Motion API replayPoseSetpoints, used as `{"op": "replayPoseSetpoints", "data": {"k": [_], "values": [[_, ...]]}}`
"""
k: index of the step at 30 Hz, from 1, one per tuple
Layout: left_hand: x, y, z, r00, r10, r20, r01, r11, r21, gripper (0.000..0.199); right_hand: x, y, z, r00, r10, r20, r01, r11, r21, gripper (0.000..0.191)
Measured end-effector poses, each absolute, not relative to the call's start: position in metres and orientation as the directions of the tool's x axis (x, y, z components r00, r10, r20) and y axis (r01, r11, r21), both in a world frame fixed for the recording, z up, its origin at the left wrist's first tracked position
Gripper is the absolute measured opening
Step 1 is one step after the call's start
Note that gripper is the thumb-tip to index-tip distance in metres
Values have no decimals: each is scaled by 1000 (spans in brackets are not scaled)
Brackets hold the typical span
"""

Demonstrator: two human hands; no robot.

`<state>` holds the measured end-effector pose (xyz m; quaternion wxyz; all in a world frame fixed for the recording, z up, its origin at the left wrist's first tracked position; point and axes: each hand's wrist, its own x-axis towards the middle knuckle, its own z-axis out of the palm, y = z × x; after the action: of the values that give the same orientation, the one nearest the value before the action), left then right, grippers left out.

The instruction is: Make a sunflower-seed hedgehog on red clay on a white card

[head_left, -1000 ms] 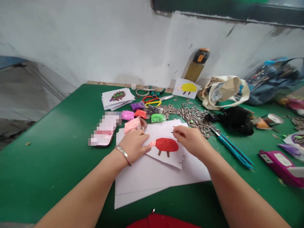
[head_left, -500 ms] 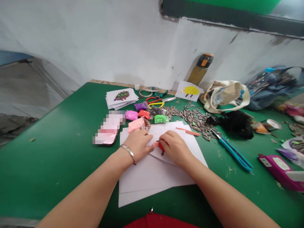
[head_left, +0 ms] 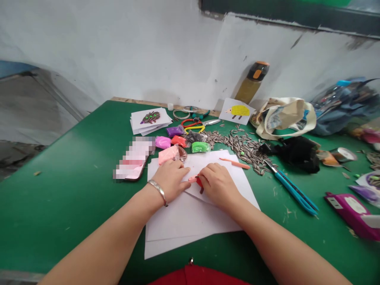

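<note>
Our left hand [head_left: 170, 181] lies on a white card [head_left: 208, 163] with its fingers spread flat: open, gripping nothing, a silver bangle [head_left: 158, 190] at the wrist. Our right hand [head_left: 219, 187] curls over a red clay figure [head_left: 199, 182] on the same card. Those fingers hide what is beneath them, so we cannot tell whether they are pinching something or only pressing. A small pink clay piece [head_left: 192, 179] shows just beside them, between the two hands, and a thin brown clay strip [head_left: 202, 190] pokes out below.

The card rests on a loose stack of white paper [head_left: 190, 225] near the front edge of the green table [head_left: 59, 206], with a thin orange stick [head_left: 234, 164] lying on the stack's far side. Just beyond sit clay packets — pink [head_left: 168, 155], green [head_left: 200, 147], red [head_left: 179, 141] and purple [head_left: 175, 131] — beside a heap of striped sunflower seeds [head_left: 240, 144]. Towards the far edge stand a yellow hedgehog picture [head_left: 236, 111] and a seed-covered one [head_left: 150, 117] (its card sits on a small pile), with orange-and-yellow-handled scissors [head_left: 192, 126] between them.
</note>
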<state>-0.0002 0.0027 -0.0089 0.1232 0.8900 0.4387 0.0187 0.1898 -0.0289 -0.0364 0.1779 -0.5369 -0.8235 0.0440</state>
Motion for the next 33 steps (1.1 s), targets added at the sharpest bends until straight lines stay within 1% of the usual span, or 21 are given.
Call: {"op": "replayPoseSetpoints", "data": {"k": [4,9,13,18,20,24,26,33], "values": [[0,2,-8,608,789,-82,782,-578,235,30,190,-28,-41,-372,894,250,891,420,-173,16],[1,1,-7,612,787,-78,779,-582,236,30,189,-28,-42,-378,895,237,898,416,-142,14],[2,1,-6,613,786,-79,779,-585,224,29,189,-27,-39,-367,900,237,897,410,-168,16],[3,1,-5,601,794,-94,788,-569,234,26,187,-25,-34,-317,921,224,885,373,-279,23],[2,1,-4,602,792,-102,789,-570,227,26,186,-26,-34,-329,918,224,886,382,-265,21],[2,2,-5,609,787,-101,785,-580,219,28,185,-27,-39,-348,912,217,902,389,-188,17],[2,2,-6,611,786,-95,783,-582,222,29,185,-27,-40,-341,913,222,907,382,-176,17],[3,2,-4,617,780,-103,780,-588,211,26,188,-25,-35,-297,924,240,900,355,-254,20]]}}
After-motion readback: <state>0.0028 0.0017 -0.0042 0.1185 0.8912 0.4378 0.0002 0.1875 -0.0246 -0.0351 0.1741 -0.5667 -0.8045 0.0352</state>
